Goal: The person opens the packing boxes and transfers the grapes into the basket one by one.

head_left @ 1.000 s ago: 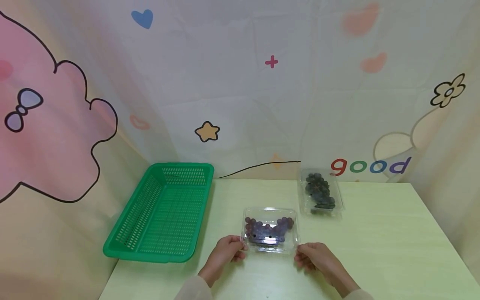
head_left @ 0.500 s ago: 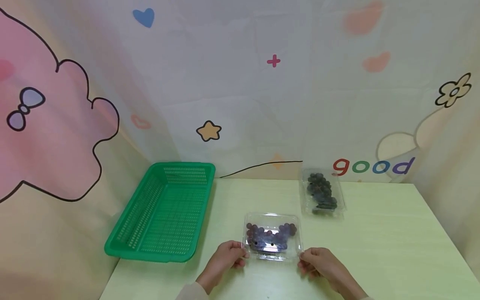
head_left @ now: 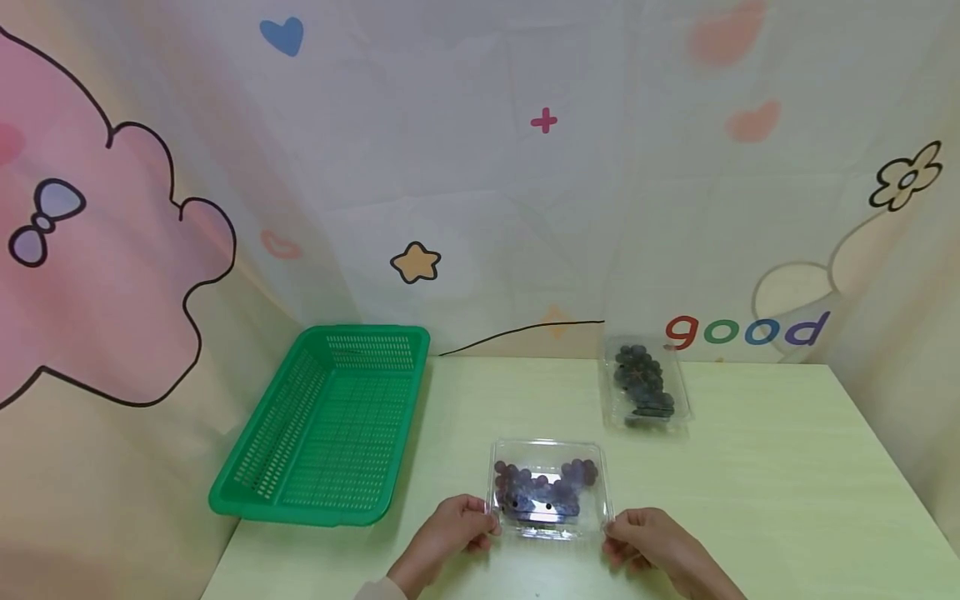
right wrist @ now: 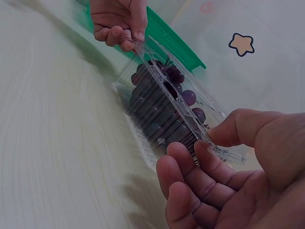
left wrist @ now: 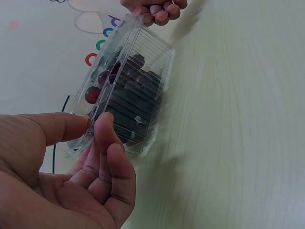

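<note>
A clear plastic clamshell box of dark purple grapes point(head_left: 551, 492) sits on the table in front of me, its lid down over the fruit. My left hand point(head_left: 455, 533) pinches the rim at the near left corner between thumb and index finger. At the near right corner, my right hand point(head_left: 651, 542) pinches the rim the same way. In the left wrist view the grapes point(left wrist: 131, 95) show through the ribbed side wall, and the left thumb presses on top of the rim. The right wrist view shows the right thumb and index finger on the rim point(right wrist: 178, 102).
A green plastic basket point(head_left: 405, 433) with perforated walls stands at the left. Toward the back right lies a second clear box of dark grapes point(head_left: 641, 383), close to the printed curtain point(head_left: 487, 167). The pale wooden table point(head_left: 765, 483) extends to the right.
Both hands have drawn the grape box toward me, nearer the table's front, keeping their pinch on its corners. The basket and the second box stay in place.
</note>
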### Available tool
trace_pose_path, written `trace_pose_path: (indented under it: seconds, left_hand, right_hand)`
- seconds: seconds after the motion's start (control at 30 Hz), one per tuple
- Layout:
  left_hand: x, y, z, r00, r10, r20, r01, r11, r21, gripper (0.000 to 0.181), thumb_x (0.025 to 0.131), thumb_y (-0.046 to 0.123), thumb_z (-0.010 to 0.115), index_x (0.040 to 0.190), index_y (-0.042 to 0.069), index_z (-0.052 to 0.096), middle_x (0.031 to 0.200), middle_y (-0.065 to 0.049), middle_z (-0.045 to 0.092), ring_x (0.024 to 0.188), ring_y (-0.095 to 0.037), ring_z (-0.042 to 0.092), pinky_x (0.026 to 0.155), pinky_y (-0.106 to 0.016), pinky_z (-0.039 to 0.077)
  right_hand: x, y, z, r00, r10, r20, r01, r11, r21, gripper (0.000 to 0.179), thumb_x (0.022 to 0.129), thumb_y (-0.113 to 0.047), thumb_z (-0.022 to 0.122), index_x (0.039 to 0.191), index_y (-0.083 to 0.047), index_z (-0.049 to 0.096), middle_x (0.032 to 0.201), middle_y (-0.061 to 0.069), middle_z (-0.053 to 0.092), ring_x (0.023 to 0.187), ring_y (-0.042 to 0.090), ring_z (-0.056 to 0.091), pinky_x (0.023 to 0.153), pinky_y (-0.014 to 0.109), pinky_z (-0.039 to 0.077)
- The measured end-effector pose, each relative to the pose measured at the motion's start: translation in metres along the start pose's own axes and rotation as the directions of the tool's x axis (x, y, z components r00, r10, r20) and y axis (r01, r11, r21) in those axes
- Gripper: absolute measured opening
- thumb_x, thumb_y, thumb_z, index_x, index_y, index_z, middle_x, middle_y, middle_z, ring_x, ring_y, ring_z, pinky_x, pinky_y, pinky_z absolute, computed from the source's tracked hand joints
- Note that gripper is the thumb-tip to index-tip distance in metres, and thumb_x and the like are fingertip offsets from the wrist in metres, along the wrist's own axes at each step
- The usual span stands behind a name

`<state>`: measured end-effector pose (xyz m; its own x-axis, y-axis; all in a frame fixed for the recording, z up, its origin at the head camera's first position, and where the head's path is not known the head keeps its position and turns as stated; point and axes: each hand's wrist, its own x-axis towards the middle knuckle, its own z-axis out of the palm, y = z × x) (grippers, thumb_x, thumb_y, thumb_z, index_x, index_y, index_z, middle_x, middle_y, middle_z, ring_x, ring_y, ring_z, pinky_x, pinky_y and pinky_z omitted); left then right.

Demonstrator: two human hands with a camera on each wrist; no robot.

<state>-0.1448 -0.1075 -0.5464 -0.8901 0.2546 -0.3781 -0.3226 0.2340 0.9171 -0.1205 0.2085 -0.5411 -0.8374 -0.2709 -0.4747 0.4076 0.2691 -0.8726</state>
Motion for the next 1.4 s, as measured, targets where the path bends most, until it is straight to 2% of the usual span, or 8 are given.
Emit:
trace_pose_path:
  seconds: [0.17,0.63,0.87,1.2,1.4]
  left_hand:
    - [-0.003,0.0,0.0,1.0,0.012,0.017,-0.012,1.0,0.021,0.013,0.091,0.007,0.068,0.1,-0.001,0.062,0.084,-0.005,0.071,0.068,-0.013,0.06,0.066,-0.026,0.053]
    - [-0.01,-0.003,-0.002,0.997,-0.016,0.076,0.012,0.999,0.053,0.013,0.092,0.008,0.071,0.099,0.001,0.062,0.084,-0.007,0.074,0.067,-0.013,0.058,0.067,-0.027,0.053]
    - [-0.016,-0.001,-0.002,0.996,-0.056,0.075,0.048,0.994,0.101,0.013,0.092,0.011,0.07,0.099,0.003,0.062,0.082,-0.005,0.073,0.067,-0.013,0.06,0.068,-0.027,0.052]
    - [-0.022,-0.005,-0.002,0.993,-0.024,0.117,0.015,0.997,0.077,0.011,0.093,0.01,0.07,0.097,0.003,0.062,0.081,-0.007,0.073,0.067,-0.013,0.061,0.066,-0.026,0.051]
    - [-0.026,-0.004,-0.002,0.991,-0.032,0.132,0.02,0.996,0.091,0.012,0.093,0.01,0.071,0.096,0.003,0.061,0.078,-0.007,0.07,0.068,-0.015,0.061,0.066,-0.028,0.051]
  right_hand:
    - [-0.001,0.004,-0.001,1.0,0.012,0.01,-0.012,1.0,-0.004,0.022,0.102,-0.017,0.059,0.089,-0.001,0.069,0.082,0.003,0.072,0.073,0.016,0.065,0.068,0.031,0.052]
    - [-0.011,0.008,-0.005,0.995,-0.006,0.103,0.003,1.0,0.027,0.022,0.101,-0.017,0.059,0.087,-0.003,0.068,0.084,0.004,0.072,0.073,0.016,0.065,0.068,0.03,0.052]
    - [-0.014,0.011,-0.006,0.99,-0.02,0.139,0.018,1.0,0.016,0.025,0.103,-0.016,0.055,0.09,0.0,0.069,0.083,0.004,0.072,0.072,0.015,0.062,0.066,0.026,0.05]
    - [-0.019,0.012,-0.008,0.985,0.007,0.171,-0.007,1.0,-0.001,0.028,0.107,-0.016,0.055,0.09,0.0,0.071,0.081,0.002,0.07,0.071,0.013,0.059,0.067,0.027,0.05]
    - [-0.023,0.012,-0.008,0.981,0.02,0.195,-0.025,0.999,0.021,0.03,0.106,-0.019,0.056,0.09,0.0,0.071,0.079,0.002,0.069,0.069,0.012,0.057,0.068,0.028,0.05]
